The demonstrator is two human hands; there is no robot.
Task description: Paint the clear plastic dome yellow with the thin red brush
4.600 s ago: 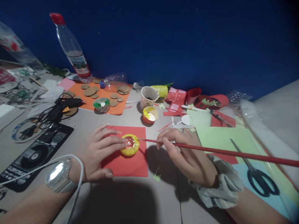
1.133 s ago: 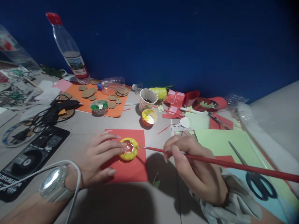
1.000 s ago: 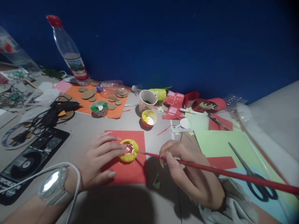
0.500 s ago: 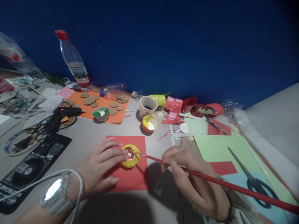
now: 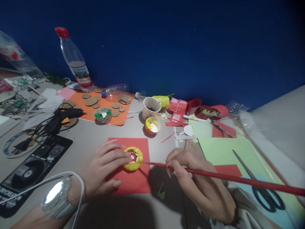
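The left hand (image 5: 102, 168) lies with its fingers stretched out and its thumb held apart, gripping nothing; its fingertips rest on a yellow-rimmed disc (image 5: 135, 160). The disc lies flat on a red paper (image 5: 140, 184) between the two hands, to the right of the left palm and left of the right fingertips. Being round, it shows no long axis. The left hand is the nearer, in contact with it. Just beyond the disc and slightly to its right, ahead of both hands, stands a small cup (image 5: 152, 128) smeared with yellow. The right hand (image 5: 195, 184), well apart from the disc, pinches a long red brush (image 5: 238, 179). The brush runs nearly crosswise, its tip pointing left at the disc's right edge; whether they touch is too small to tell.
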